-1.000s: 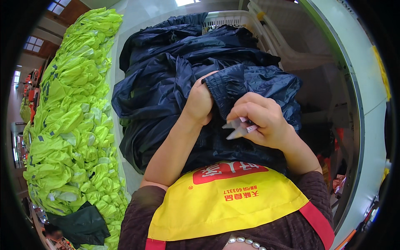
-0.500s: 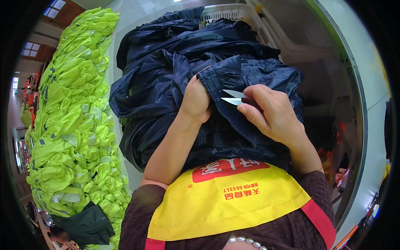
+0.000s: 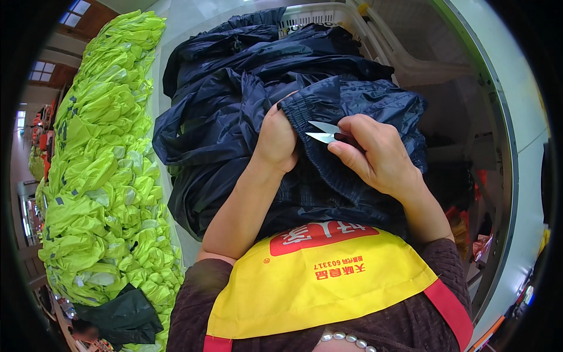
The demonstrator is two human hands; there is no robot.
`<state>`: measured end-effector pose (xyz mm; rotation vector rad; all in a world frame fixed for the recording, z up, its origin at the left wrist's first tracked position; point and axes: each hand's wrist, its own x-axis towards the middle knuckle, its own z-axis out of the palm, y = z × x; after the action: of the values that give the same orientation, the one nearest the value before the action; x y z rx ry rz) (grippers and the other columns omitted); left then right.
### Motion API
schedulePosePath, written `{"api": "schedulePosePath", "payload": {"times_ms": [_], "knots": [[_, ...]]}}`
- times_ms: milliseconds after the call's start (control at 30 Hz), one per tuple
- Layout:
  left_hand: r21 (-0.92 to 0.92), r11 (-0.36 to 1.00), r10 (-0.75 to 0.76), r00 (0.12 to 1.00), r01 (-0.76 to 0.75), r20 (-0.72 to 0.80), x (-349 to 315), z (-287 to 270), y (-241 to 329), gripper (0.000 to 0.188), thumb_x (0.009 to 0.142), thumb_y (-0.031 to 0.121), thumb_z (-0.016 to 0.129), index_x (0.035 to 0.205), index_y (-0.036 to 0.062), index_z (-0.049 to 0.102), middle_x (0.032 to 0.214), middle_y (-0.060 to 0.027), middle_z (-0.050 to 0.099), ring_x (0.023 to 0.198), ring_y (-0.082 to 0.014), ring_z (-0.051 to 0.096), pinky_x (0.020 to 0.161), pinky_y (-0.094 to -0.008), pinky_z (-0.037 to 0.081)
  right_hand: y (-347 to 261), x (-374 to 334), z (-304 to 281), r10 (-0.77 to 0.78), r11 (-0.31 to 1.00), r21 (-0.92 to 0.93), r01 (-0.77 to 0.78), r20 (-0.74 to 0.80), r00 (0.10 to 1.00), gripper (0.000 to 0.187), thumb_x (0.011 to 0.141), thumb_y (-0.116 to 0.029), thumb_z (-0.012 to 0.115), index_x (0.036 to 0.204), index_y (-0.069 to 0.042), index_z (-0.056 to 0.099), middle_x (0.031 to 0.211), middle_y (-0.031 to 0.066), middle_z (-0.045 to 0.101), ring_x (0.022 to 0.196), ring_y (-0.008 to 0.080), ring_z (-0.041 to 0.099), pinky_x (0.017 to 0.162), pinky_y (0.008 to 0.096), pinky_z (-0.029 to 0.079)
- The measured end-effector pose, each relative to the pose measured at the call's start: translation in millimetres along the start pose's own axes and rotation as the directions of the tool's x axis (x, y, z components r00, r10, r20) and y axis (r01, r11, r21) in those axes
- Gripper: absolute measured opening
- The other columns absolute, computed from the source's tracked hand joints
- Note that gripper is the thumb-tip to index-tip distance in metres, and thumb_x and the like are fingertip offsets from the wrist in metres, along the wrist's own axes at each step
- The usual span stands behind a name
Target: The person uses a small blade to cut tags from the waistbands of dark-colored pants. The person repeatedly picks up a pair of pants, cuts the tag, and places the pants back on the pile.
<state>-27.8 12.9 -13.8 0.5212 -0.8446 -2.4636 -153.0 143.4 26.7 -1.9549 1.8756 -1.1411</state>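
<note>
A dark navy garment with a gathered elastic waistband [image 3: 316,155] lies on top of a heap of similar dark garments [image 3: 217,105]. My left hand [image 3: 277,141] grips the waistband at its upper left end, its fingers mostly hidden behind the cloth. Small thread snips [image 3: 321,137] are held in my right hand [image 3: 375,154], their two pale blades parted and pointing left over the waistband. The snips' handle is hidden inside my fingers.
A tall pile of bright yellow-green garments [image 3: 105,176] runs along the left, with a dark green cloth [image 3: 126,315] at its near end. Behind the navy heap stands a white plastic basket [image 3: 322,12]. A metal-edged pale surface [image 3: 498,94] curves along the right.
My right hand has shifted slightly left and up with the snips, bringing the blade tips closer to the waistband's edge. My left hand has stayed almost still.
</note>
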Motion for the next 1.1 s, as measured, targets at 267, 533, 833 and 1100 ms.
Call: {"api": "schedulePosePath", "payload": {"times_ms": [267,533,833,1100], "knots": [[0.002,1.000,0.028,0.999,-0.028,-0.040,-2.3,9.6,-1.3,0.025,0.092,0.015,0.040,0.096,0.0034,0.062,0.090,-0.0068,0.065,0.078,-0.0171,0.063,0.073,-0.0296,0.051,-2.3,-0.2,4.2,-0.015,1.000,-0.012,0.015,-0.033,0.999,0.028,0.084,-0.026,0.065,0.087,0.000,0.057,0.076,0.0141,0.061,0.062,0.0268,0.060,0.053,0.0308,0.048],[0.011,0.999,0.034,0.999,-0.033,-0.025,-2.2,9.8,-2.2,0.024,0.092,0.015,0.041,0.096,0.0040,0.062,0.090,-0.0061,0.065,0.078,-0.0163,0.063,0.073,-0.0277,0.050,1.3,-1.5,6.4,0.009,0.999,0.040,-0.008,-0.025,1.000,0.027,0.085,-0.026,0.063,0.087,0.000,0.057,0.075,0.0147,0.061,0.061,0.0257,0.060,0.052,0.0299,0.048],[0.013,0.998,0.056,0.998,-0.056,-0.011,-0.7,11.1,-6.3,0.023,0.091,0.014,0.041,0.095,0.0038,0.062,0.089,-0.0063,0.065,0.079,-0.0162,0.062,0.074,-0.0278,0.050,10.3,-4.3,15.4,-0.057,0.996,0.066,0.066,-0.128,0.990,0.023,0.088,-0.024,0.060,0.089,-0.001,0.059,0.073,0.0103,0.059,0.059,0.0217,0.058,0.053,0.0282,0.046],[0.008,0.999,0.032,0.999,-0.031,-0.035,-0.5,12.9,-6.7,0.020,0.090,0.010,0.042,0.093,0.0032,0.061,0.088,-0.0042,0.064,0.079,-0.0138,0.060,0.074,-0.0258,0.048,-15.5,-9.1,-1.9,0.192,0.944,0.296,-0.148,-0.124,0.974,0.048,0.064,-0.029,0.084,0.090,-0.005,0.051,0.073,0.0018,0.048,0.061,0.0085,0.047,0.053,0.0198,0.039]]}}
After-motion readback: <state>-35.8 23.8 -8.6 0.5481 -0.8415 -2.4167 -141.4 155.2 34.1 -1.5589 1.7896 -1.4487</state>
